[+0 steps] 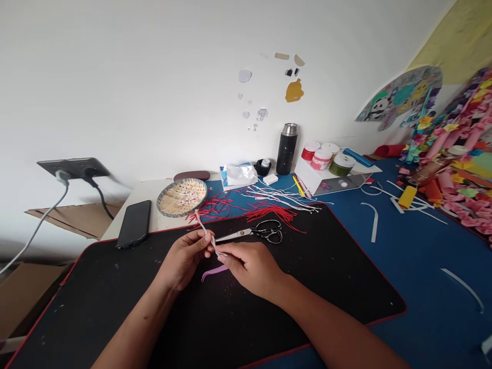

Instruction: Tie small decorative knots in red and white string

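Both hands pinched shut on one white strip (205, 227): left hand (187, 254) thumb and forefinger closed on its middle, right hand (250, 265) fingertips closed on its near end. Strip held just above the centre of the black mat (115, 292), not resting on it. Long axis slants, free end up and away toward the mat's far edge, gripped end down toward the right hand. The hands almost touch at the strip; the left has the longer free length beyond its pinch. A pink strip (212, 273) lies flat on the mat directly below the right fingers, curling toward the mat's left side; cannot tell whether it touches the hand. Scissors (255, 233) lie on the mat just beyond the hands, blades closed, tips toward the left hand, handles right. Red cords (269, 211) spill over the mat's far edge, white cords (286, 195) just past them. Off the mat's far-left corner sit a dark phone (134, 223) and a woven basket (182, 197). Black flask (287, 148) well beyond the far edge. No legible writing or brand anywhere.
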### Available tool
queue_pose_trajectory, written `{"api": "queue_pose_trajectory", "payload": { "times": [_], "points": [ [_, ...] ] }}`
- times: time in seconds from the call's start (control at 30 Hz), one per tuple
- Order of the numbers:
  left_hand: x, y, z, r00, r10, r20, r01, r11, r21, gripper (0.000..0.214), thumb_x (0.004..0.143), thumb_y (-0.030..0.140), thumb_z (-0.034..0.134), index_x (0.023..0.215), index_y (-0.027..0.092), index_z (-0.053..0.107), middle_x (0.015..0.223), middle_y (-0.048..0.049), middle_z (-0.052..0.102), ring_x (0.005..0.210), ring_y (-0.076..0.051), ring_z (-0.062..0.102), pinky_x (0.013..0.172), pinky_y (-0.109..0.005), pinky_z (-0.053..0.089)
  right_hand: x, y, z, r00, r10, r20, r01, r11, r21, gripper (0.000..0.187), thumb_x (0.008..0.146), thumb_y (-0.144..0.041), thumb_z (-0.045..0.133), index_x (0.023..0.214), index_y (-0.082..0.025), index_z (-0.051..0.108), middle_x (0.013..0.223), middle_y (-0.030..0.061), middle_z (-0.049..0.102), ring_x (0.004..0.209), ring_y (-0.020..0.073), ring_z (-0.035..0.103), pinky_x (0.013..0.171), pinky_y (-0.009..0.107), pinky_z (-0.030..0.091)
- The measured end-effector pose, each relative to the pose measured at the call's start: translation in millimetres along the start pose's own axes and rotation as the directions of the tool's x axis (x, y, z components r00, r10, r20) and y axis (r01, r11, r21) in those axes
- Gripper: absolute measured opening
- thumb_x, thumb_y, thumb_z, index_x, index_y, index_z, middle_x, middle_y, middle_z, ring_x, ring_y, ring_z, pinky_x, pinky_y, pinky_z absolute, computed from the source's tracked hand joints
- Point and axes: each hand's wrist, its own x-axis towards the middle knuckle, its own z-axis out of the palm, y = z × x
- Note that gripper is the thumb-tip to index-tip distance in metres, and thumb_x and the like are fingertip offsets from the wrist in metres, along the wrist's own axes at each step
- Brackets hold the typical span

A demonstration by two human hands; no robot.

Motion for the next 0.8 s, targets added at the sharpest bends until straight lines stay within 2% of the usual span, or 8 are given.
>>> {"api": "queue_pose_trajectory", "payload": {
  "times": [0.1,0.2,0.3,0.37,0.43,0.57,0.8],
  "points": [
    [0,2,0.2,0.999,0.048,-0.017,-0.048,0.999,0.022,0.035,0.061,0.033,0.100,0.081,0.011,0.081,0.070,-0.0029,0.068,0.059,-0.010,0.059,0.052,-0.017,0.050,1,-1,0,0.991,0.135,-0.006,-0.133,0.984,0.116,0.029,0.101,-0.037,0.062,0.121,-0.023,0.077,0.088,0.0036,0.079,0.071,0.0163,0.071,0.068,0.026,0.053],
    [-1,3,1.6,0.996,0.086,-0.023,-0.085,0.996,0.037,0.034,0.062,0.034,0.099,0.080,0.012,0.081,0.069,-0.0030,0.069,0.060,-0.011,0.060,0.053,-0.017,0.049,2,1,0,0.966,0.259,0.018,-0.253,0.923,0.291,0.039,0.101,-0.049,0.059,0.119,-0.019,0.075,0.067,-0.0008,0.065,0.054,0.0122,0.059,0.055,0.024,0.045],
    [-3,4,3.2,0.993,0.117,-0.017,-0.116,0.992,0.045,0.031,0.063,0.034,0.099,0.079,0.014,0.081,0.069,-0.0026,0.069,0.061,-0.011,0.060,0.053,-0.017,0.049,4,3,-1,0.940,0.335,0.065,-0.327,0.828,0.455,0.050,0.099,-0.059,0.056,0.120,-0.017,0.072,0.067,-0.0019,0.060,0.047,0.0096,0.053,0.048,0.022,0.040],
    [-4,5,4.3,0.991,0.136,-0.010,-0.135,0.989,0.056,0.029,0.065,0.034,0.098,0.079,0.014,0.081,0.069,-0.0026,0.070,0.061,-0.011,0.061,0.054,-0.018,0.050,5,4,-2,0.924,0.371,0.097,-0.366,0.781,0.506,0.054,0.098,-0.062,0.056,0.121,-0.016,0.071,0.070,-0.0014,0.061,0.046,0.0087,0.053,0.046,0.022,0.038],
    [-5,4,5.6,0.989,0.147,0.004,-0.147,0.986,0.077,0.028,0.067,0.035,0.097,0.080,0.015,0.081,0.069,-0.0029,0.071,0.061,-0.012,0.061,0.055,-0.019,0.050,7,3,-3,0.910,0.394,0.130,-0.402,0.760,0.511,0.053,0.098,-0.063,0.056,0.116,-0.016,0.071,0.070,-0.0013,0.062,0.046,0.0082,0.054,0.045,0.021,0.037],
    [-7,3,8.7,0.988,0.150,0.041,-0.154,0.978,0.139,0.028,0.069,0.036,0.095,0.083,0.016,0.081,0.071,-0.0033,0.072,0.061,-0.013,0.062,0.058,-0.021,0.053,7,4,-2,0.889,0.407,0.209,-0.456,0.746,0.485,0.045,0.098,-0.059,0.058,0.094,-0.016,0.068,0.066,-0.0019,0.062,0.043,0.0069,0.052,0.043,0.020,0.035],
    [-9,6,12.6,0.989,0.144,0.034,-0.147,0.981,0.125,0.032,0.065,0.037,0.097,0.080,0.014,0.081,0.069,-0.0032,0.070,0.059,-0.013,0.061,0.056,-0.022,0.052,8,7,-1,0.867,0.435,0.244,-0.494,0.681,0.540,0.039,0.090,-0.054,0.069,0.084,-0.017,0.063,0.058,-0.0050,0.057,0.041,0.0073,0.050,0.040,0.019,0.033]
  ]
}}
